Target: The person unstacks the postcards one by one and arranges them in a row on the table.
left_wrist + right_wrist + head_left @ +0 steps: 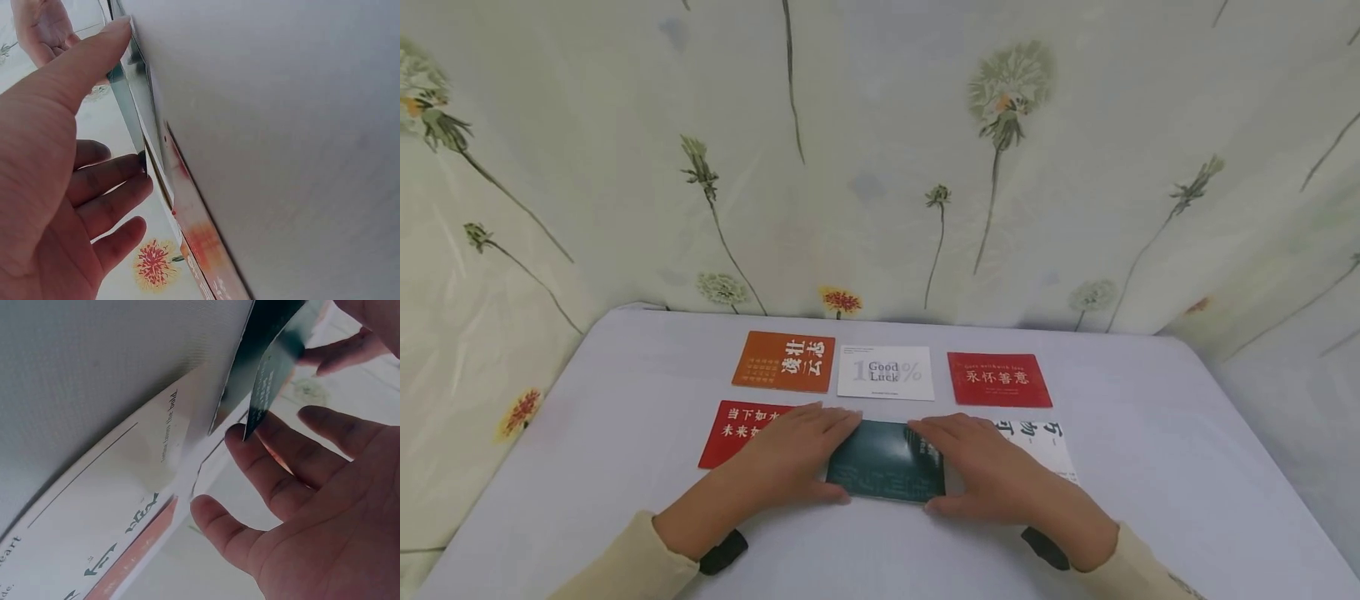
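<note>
A dark green card (886, 467) lies in front of me, spanned by both hands. My left hand (797, 454) holds its left end, fingertips at the far corner and thumb at the near one. At the other end, my right hand (992, 467) grips it the same way, fingers along the far edge and thumb at the near corner. The right wrist view shows two green layers, the upper one (270, 387) tilted at the fingertips. Partly under my left forearm is a red card (737, 429); a white card with dark characters (1047, 446) is partly hidden behind my right hand.
Along the back lie an orange card (767, 371), a white "Good Luck" card (886, 385) and a red card with white characters (1000, 392). A white cloth covers the table (1150, 467). Behind its far edge stands a dandelion-print curtain (880, 233).
</note>
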`<action>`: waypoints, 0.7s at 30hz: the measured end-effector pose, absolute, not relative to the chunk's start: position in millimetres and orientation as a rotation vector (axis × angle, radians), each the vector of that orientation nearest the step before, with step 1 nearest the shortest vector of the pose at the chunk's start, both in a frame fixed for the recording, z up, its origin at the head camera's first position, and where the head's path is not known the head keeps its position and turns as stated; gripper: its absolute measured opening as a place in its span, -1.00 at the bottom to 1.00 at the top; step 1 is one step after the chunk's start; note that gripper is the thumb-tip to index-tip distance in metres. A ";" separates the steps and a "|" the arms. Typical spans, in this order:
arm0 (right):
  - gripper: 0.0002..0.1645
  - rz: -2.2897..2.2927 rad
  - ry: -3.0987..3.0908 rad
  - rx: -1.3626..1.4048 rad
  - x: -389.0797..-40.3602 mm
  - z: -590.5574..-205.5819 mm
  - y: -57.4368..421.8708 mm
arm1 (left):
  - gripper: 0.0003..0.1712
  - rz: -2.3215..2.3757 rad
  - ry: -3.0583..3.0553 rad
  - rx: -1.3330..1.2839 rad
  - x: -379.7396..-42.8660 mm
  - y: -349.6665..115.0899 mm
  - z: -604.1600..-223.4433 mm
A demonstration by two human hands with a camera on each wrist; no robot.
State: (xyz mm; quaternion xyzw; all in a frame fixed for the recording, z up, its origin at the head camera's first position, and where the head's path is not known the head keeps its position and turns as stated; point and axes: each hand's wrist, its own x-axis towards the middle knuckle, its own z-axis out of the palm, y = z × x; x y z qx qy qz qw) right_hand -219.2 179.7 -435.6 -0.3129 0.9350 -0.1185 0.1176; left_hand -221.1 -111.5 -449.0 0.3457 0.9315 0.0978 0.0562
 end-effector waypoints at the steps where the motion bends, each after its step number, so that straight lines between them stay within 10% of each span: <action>1: 0.19 -0.347 2.734 -0.909 -218.8 -435.0 179.9 | 0.17 0.303 2.824 1.045 -220.5 -111.6 -448.5; 21: 0.15 -0.407 2.699 -0.893 -190.3 -427.5 186.3 | 0.16 0.415 2.763 1.015 -194.7 -111.7 -441.1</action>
